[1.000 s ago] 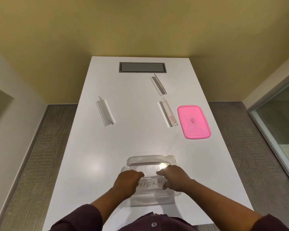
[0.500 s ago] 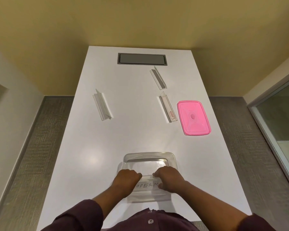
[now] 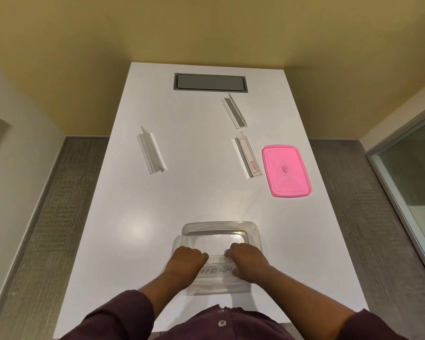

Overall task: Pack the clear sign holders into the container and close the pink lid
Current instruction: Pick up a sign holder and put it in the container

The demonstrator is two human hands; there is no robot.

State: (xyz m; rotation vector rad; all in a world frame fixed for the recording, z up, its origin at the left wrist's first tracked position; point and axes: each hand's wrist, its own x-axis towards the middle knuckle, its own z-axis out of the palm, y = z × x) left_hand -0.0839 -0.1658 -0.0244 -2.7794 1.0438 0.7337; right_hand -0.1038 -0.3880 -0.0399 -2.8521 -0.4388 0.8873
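A clear rectangular container [image 3: 220, 227] sits on the white table near me. My left hand [image 3: 185, 260] and my right hand [image 3: 247, 260] both grip a clear sign holder with a paper reading "SUPERM" [image 3: 216, 269], held over the container's near part. Three more clear sign holders lie farther off: one at the left [image 3: 150, 150], one at the far right [image 3: 234, 111], and one with a red label [image 3: 247, 155] beside the pink lid [image 3: 285, 170]. The lid lies flat at the table's right side.
A grey recessed panel [image 3: 210, 82] is set into the white table [image 3: 194, 192] at its far end. Yellow walls surround the table; grey carpet runs along both sides, and a glass partition [image 3: 412, 182] stands on the right.
My hands and the labelled sign holder shifted slightly toward me and lower into the container. The head view tilted, so the table appears higher in the frame.
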